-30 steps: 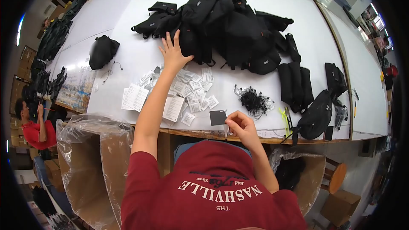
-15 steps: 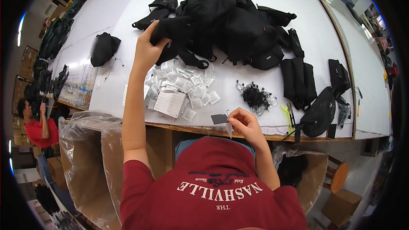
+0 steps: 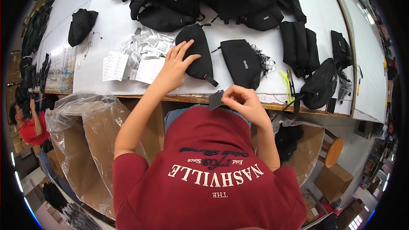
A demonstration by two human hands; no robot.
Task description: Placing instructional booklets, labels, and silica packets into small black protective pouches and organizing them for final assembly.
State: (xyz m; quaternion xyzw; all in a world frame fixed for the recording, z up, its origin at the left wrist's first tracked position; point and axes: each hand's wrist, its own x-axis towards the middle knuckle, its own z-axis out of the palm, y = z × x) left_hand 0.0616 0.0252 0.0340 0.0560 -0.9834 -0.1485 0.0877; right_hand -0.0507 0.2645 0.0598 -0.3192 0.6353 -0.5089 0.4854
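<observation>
My left hand lies with spread fingers on a flat black fabric bag, which has a rounded side and a small orange tab near its lower end. Low at the table's front edge, my right hand pinches a dark hang tag between thumb and fingers. A second black bag with a small white logo rests just to the right, partly over a heap of thin black tag strings. Small white labels lie in a pile left of my left hand, with printed white cards in front of them.
A large pile of black bags fills the table's far side. Rolled black bags, a yellow-green strap and another black bag lie right. Plastic-lined cartons stand below the table edge. A person in red works far left.
My left hand has come nearer from the pile with a black bag, now flat on the table. A second bag now lies by the strings. The tag in my right hand has turned.
</observation>
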